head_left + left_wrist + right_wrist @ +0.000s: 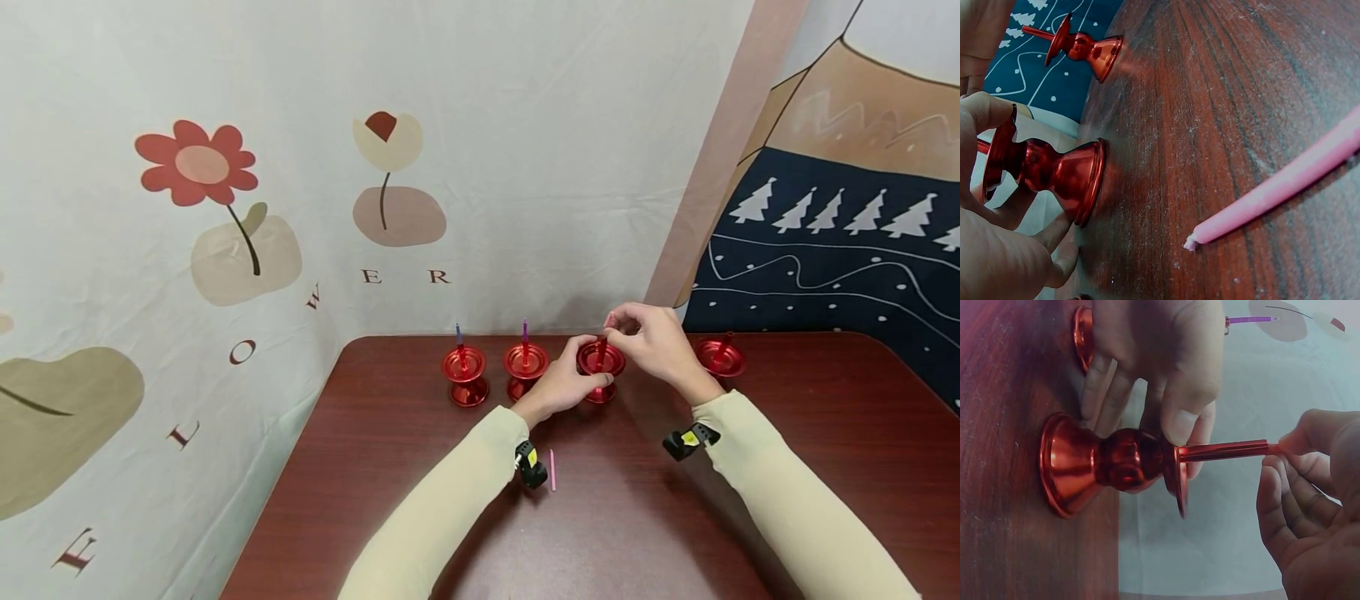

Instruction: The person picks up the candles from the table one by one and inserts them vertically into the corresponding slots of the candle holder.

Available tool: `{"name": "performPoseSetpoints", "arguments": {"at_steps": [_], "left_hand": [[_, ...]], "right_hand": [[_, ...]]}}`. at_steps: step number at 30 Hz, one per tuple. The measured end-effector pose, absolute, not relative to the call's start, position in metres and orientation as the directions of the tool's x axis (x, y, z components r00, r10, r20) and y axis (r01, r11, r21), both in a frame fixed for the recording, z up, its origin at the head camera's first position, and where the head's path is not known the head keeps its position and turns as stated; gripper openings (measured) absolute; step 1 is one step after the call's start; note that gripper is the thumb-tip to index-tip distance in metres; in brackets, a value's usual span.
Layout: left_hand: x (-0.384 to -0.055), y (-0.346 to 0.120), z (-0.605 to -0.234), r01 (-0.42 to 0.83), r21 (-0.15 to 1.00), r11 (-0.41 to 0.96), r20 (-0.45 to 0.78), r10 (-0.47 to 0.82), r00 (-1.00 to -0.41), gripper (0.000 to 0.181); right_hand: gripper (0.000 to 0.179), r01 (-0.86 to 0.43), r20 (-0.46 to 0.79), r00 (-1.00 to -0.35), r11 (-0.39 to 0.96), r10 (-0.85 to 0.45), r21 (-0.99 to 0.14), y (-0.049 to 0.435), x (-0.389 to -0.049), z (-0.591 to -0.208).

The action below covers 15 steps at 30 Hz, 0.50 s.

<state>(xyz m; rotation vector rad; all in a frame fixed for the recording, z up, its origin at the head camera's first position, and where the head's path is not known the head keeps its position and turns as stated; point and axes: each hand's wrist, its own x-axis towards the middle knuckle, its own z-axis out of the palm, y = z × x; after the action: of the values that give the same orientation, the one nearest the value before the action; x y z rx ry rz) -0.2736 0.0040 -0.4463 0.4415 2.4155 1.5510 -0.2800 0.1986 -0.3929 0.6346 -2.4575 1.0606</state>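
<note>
My left hand (564,382) grips the dish of a shiny red metal candle holder (1069,465), its thumb on the dish rim. The holder stands upright on the table, a narrow tube rising from its dish. At the top of that tube my right hand (654,343) pinches a thin pinkish candle (1273,449) between thumb and fingers. The candle's lower end is hidden in the tube, and my fingers cover most of the rest. A loose pink candle (1272,187) lies on the table near my left wrist.
Left of my hands stand a holder (467,388) with a blue candle (459,335) and another holder (524,360) with a purple candle (526,332). A holder (722,357) without a visible candle is at the right, partly behind my right hand. A printed cloth (525,208) hangs behind the table.
</note>
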Motion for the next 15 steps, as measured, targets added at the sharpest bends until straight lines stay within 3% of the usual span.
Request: {"name": "performPoseSetpoints", "arguments": {"at_steps": [8,15], "left_hand": [[-0.2732,0.0026,-0.4469,0.131,0.917,0.378,-0.026,0.383,-0.923,0.074],[-0.2723,0.0007,-0.4472,0.132,0.928,0.347,-0.020,0.402,-0.915,0.076]], "right_hand": [[0.003,-0.554,0.507,-0.818,0.614,-0.273,-0.563,0.1978,-0.2803,-0.3916],[0.009,-0.495,0.453,-0.859,0.619,-0.240,-0.610,0.1990,-0.2726,-0.3986]]}}
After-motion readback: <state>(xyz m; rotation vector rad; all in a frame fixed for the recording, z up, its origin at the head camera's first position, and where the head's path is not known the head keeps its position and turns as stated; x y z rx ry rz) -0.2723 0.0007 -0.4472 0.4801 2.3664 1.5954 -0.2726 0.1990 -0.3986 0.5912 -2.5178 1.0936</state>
